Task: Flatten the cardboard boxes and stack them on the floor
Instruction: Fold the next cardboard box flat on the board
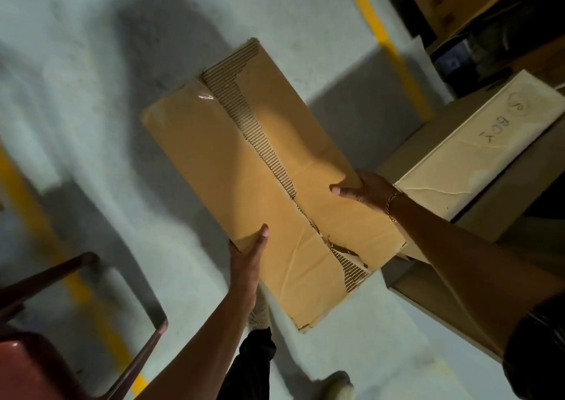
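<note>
The cardboard box [260,170] is gripped at opposite edges by the left hand [249,248] and right hand [365,190] above the floor [91,93]; flattening seems pending, so its torn seam probably must be opened next.

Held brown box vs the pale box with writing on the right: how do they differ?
Colour: the held brown box is tan; the pale box is cream-white.
Support: the brown box is in the air, gripped by the left hand and right hand; the pale box rests on other cardboard.
Surface: the brown box has a torn strip baring corrugation; the pale box bears handwriting.
Both are creased cardboard.
</note>
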Available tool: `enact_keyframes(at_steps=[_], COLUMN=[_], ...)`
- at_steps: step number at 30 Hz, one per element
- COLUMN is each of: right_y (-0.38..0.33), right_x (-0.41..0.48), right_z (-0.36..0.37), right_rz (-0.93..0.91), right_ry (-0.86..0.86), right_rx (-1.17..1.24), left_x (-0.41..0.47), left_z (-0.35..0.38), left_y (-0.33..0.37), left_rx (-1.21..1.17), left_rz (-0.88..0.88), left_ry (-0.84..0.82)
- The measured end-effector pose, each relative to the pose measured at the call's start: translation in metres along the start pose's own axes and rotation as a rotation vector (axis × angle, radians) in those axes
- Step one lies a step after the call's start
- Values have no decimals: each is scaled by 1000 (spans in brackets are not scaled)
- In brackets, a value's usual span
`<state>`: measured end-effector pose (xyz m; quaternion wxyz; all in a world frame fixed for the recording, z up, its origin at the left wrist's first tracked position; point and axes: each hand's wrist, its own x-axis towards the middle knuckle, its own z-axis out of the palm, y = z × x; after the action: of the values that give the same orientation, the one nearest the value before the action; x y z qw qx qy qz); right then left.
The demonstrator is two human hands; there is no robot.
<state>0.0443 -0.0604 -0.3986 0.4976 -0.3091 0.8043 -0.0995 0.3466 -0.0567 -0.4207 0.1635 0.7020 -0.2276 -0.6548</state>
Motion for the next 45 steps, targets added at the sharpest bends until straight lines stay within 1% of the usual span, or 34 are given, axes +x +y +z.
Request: enact_keyframes(at_steps=[3,6,9,15,20,24,27,30,33,36,38,41,43,45], right_y=[-15,-27,-42,-65,-37,18,72,138,206,268,307,358,367,415], right_x=[-43,-93,-150,-294,-419,-516,-592,-663,-725,-779,-808,-842,-848,-876], right_z=[-7,-21,-49,-130,-188,-224,-243,-251,-248,-234,-222,-202,-198,-183], right_rz=[-51,-50,-43,-95,-82,-68,-30,39,115,160,205,260,284,415], right_ry=[68,151,225,363,570,780,915,1032,1128,1204,1233,1265,1255,1330], right_rx=[76,169,270,414,510,544,575,624,681,801,898,1001,969,1016], left_x=[-30,-75,-128,-240,-349,-447,-513,-571,-619,-681,-714,-744,-748,-771], left_z=[-7,-12,-15,-4,50,114,167,220,273,313,335,365,373,410], left_y=[32,74,113,187,232,238,214,174,119,55,14,-41,-53,-110], left_rx=[8,70,132,299,501,600,690,755,784,853,915,1008,1022,1114], left_rz=[62,108,186,426,684,873,885,891,894,927,874,776,718,717], left_ry=[22,36,-15,-121,-175,-320,-437,-538,-683,-811,-860,-1003,-1033,-1125])
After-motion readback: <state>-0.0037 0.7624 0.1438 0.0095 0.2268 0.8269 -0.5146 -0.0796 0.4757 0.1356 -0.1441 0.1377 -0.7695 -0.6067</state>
